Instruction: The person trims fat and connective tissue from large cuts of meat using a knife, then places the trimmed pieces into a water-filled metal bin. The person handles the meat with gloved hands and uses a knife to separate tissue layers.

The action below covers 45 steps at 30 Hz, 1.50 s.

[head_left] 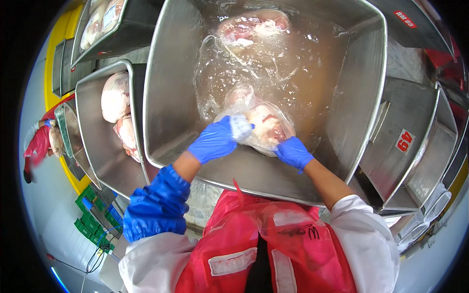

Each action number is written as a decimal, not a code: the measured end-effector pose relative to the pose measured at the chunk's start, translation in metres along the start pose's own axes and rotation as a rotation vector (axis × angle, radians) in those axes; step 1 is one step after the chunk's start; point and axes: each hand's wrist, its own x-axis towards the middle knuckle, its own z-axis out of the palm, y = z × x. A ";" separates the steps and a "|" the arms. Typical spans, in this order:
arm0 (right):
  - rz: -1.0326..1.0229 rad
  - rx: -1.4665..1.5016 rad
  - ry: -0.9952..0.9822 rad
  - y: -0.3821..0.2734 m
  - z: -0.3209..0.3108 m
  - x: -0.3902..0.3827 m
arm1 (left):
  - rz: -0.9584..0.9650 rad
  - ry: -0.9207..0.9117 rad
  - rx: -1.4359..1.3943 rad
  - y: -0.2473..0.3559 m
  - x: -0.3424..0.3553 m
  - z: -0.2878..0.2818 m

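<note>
A large metal bin (163, 88) in front of me holds cloudy brownish water (312, 97). At its near side lies a pale pink piece of meat (267, 122) in a clear plastic bag. My left hand (215, 139), in a blue glove, is closed on the bunched bag plastic (240, 128) at the meat's left. My right hand (294, 154), also gloved in blue, pinches the bag at the meat's lower right. Farther back in the water is another piece of meat (254, 27), with loose clear plastic (210, 73) floating nearby.
On the left stands a metal bin (88, 127) with pieces of meat (116, 97); another loaded bin (122, 29) is behind it. More metal bins (405, 117) line the right. A co-worker (41, 141) in a red apron stands far left, near green crates (90, 227).
</note>
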 end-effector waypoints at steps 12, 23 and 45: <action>-0.089 0.445 -0.096 0.020 0.060 0.093 | -0.089 -0.694 0.195 -0.078 -0.045 0.089; 0.285 0.288 0.403 0.102 0.085 0.188 | -0.032 -0.584 0.025 -0.030 -0.023 0.117; 0.250 0.325 -0.244 -0.027 0.092 0.010 | -0.215 -0.533 0.093 -0.069 -0.021 0.051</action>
